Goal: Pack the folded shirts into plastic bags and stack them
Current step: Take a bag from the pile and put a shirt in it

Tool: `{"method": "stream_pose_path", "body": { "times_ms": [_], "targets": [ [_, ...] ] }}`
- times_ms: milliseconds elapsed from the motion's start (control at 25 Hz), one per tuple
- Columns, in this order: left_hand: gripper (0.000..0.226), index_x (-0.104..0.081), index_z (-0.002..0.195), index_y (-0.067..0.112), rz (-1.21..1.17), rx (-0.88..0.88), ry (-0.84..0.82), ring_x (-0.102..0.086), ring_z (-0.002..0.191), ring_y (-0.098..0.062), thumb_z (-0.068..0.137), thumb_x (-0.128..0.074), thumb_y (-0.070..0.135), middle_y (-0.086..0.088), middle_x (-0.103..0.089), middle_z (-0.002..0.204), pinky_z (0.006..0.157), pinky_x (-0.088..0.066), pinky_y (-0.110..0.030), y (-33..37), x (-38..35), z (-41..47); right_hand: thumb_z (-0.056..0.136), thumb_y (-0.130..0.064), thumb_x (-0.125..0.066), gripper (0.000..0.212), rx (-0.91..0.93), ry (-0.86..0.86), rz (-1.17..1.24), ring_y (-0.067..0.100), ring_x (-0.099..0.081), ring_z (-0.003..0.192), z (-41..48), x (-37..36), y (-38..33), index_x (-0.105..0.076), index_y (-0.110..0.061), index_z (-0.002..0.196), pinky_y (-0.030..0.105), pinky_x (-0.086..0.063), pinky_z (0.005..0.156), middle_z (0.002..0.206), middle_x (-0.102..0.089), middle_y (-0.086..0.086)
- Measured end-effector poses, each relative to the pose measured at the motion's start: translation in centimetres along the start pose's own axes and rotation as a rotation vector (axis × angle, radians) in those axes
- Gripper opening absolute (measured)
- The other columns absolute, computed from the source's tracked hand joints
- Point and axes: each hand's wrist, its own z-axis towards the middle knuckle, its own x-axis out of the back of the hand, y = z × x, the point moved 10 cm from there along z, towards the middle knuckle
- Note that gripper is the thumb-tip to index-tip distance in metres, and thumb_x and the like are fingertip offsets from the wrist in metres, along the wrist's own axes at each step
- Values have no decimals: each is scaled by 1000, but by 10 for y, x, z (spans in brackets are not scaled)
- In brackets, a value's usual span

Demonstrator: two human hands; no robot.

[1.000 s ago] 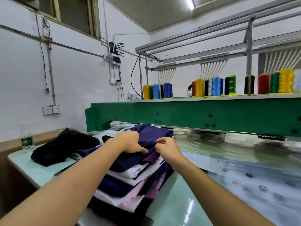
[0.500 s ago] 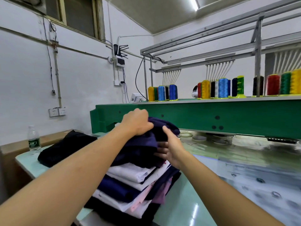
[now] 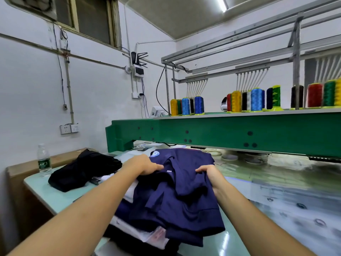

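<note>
A navy polo shirt [image 3: 184, 196] with a round light-blue chest badge is spread loosely over a stack of folded shirts [image 3: 140, 235], white, pink and navy, some in clear plastic. My left hand [image 3: 145, 164] grips the shirt near its collar on the left. My right hand [image 3: 210, 173] pinches the cloth on the right side. Both hands hold the shirt a little above the stack, and its lower part drapes down over the pile and hides most of it.
The stack stands on a pale green table [image 3: 60, 194]. A heap of black garments [image 3: 83, 171] lies to the left, with a water bottle [image 3: 44, 160] behind it. The green embroidery machine beam [image 3: 221, 133] with thread spools spans the back. Glossy plastic sheeting [image 3: 286, 191] lies at the right.
Both hands have lifted the top navy shirt off the stack and opened it out toward me, so its front with the badge now faces up.
</note>
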Motion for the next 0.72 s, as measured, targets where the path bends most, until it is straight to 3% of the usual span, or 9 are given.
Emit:
{"method": "stream_pose_path", "body": {
  "times_ms": [80, 160, 280, 400, 520, 640, 720],
  "targets": [
    [78, -65, 121, 10, -65, -3, 3, -62, 110, -28, 76, -67, 74, -9, -65, 124, 96, -50, -36, -4, 1, 5, 75, 3, -64, 67, 61, -3, 19, 41, -68, 96, 0, 1, -6, -48, -7, 139, 41, -56, 70, 121, -64, 21],
    [68, -66, 110, 9, -118, -13, -10, -64, 100, -26, 74, -76, 66, -8, -66, 113, 84, -53, -33, -2, 2, 7, 76, 8, -66, 96, 145, 1, 11, 39, -67, 103, 1, 3, -12, -24, -25, 155, 43, -60, 67, 141, -52, 13],
    [42, -61, 83, 12, -153, -21, -72, -62, 73, -19, 76, -80, 48, -3, -64, 87, 55, -46, -27, 8, 2, 3, 72, 15, -61, 114, 186, -60, -33, 35, -69, 100, 1, 0, -17, -14, -48, 156, 39, -60, 62, 138, -52, 4],
    [27, -57, 85, 11, -230, -86, -106, -62, 74, -19, 81, -76, 30, -7, -65, 93, 51, -49, -24, 28, 3, -3, 68, 15, -56, 106, 209, -107, -137, 34, -70, 97, -2, -5, -22, -34, -52, 147, 38, -59, 63, 133, -58, 7],
    [16, -54, 84, 12, -219, -279, -55, -57, 77, -20, 84, -69, 17, -5, -62, 89, 57, -45, -24, 70, 11, -21, 73, 9, -52, 81, 247, -141, -283, 33, -68, 94, -6, -13, -28, -56, -47, 132, 41, -60, 72, 127, -63, 12],
    [26, -50, 100, 15, -195, -473, 2, -54, 87, -20, 83, -69, 15, -3, -60, 98, 59, -38, -23, 125, 14, -54, 90, -16, -55, 36, 172, -199, -210, 32, -72, 94, -11, -27, -27, -69, -22, 123, 42, -57, 80, 113, -74, 15],
    [40, -49, 114, 13, -161, -555, -30, -58, 95, -24, 81, -71, 16, -8, -63, 110, 71, -46, -32, 157, 6, -75, 93, -40, -58, 33, 92, -176, -106, 30, -73, 80, -17, -26, -25, -79, -16, 104, 38, -56, 71, 100, -77, 14]
  ]
}}
